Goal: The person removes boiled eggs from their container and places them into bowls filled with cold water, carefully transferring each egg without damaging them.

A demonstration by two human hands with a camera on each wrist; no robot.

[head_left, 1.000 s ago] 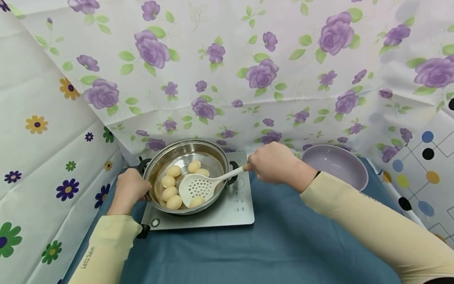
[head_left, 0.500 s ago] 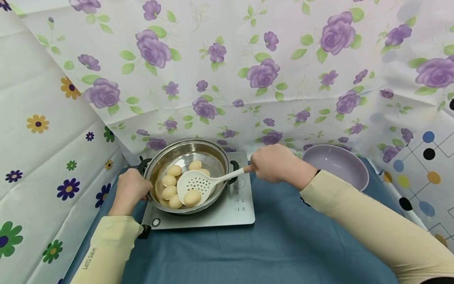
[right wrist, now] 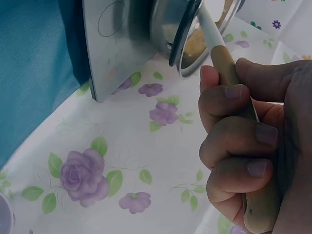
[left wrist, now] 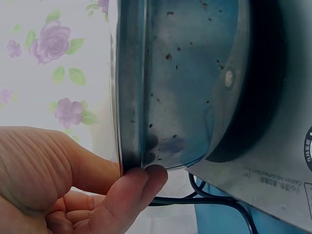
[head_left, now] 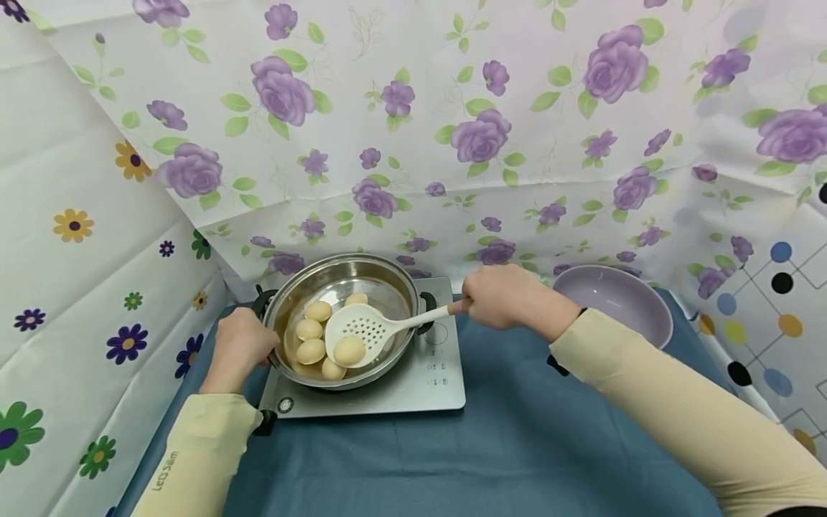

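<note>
The metal pot (head_left: 352, 267) is seated on the flat cooker (head_left: 413, 388), which is laid on the cloth-covered tabletop (head_left: 452, 459). By the left hand (head_left: 242, 341) the pot's rim is pinched between thumb and fingers, as is shown from the left wrist, just beside the black side handle (head_left: 263, 300); the pot is probably being steadied so that it is not pushed about by work inside it.

By the right hand (head_left: 507, 298) the wooden handle of the slotted spoon (head_left: 345, 316) is grasped, with the fingers wrapped round it. It is gripped well back from the scoop, presumably so that the knuckles are kept outside the pot. The scoop is held inside the pot, and one egg (head_left: 349, 351) is borne on it, near the edge farther from the handle; by the holes, any liquid can be drained from under it. Whether the pot's bottom is touched by the scoop cannot be told.

Five other eggs (head_left: 311, 352) can be made out in the pot, most of them gathered along the left side, where room seems to be left for the scoop. The purple bowl (head_left: 601, 291) is placed well apart to the right, partly covered by the right sleeve (head_left: 672, 402), apparently within easy reach of that arm.
</note>
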